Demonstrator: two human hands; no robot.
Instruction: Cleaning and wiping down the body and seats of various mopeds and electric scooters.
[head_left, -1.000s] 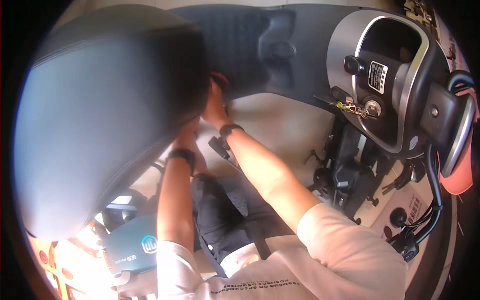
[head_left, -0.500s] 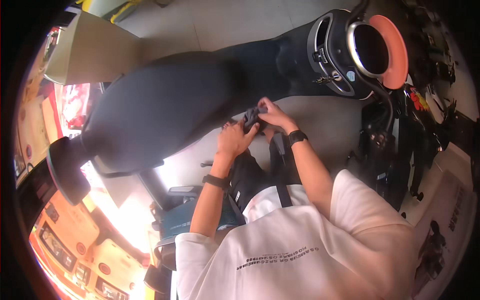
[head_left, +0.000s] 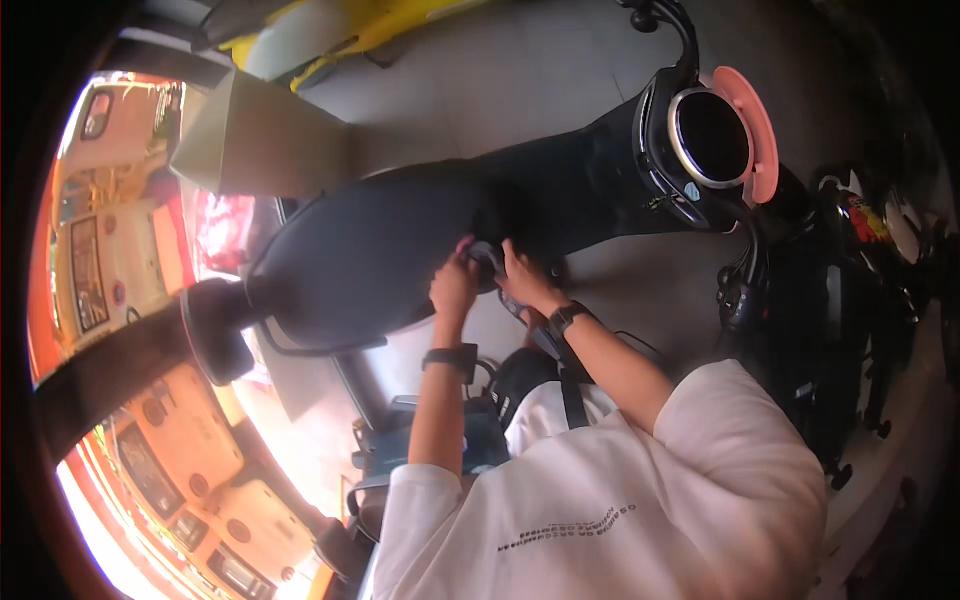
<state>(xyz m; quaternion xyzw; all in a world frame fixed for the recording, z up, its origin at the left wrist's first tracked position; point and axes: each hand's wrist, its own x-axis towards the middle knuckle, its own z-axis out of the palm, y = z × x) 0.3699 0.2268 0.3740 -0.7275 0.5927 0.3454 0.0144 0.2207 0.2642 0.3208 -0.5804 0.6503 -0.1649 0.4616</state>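
Basically both hands meet mid-frame: left hand (head_left: 454, 288) and right hand (head_left: 526, 280), fingers curled nearly closed, each gripping a side of a grey cloth-like bundle (head_left: 486, 254). Bundle sits between the fingertips, over the near edge of the scooter's dark seat (head_left: 375, 240); blurred, can't tell if it touches the seat. Teal box (head_left: 394, 450) low, beside left forearm. Scooter's round display (head_left: 712, 138) and pink shield (head_left: 754, 130) off to the right. Beyond: grey tiled floor (head_left: 530, 95), beige carton (head_left: 265, 140), yellow vehicle (head_left: 330, 42) upper left.
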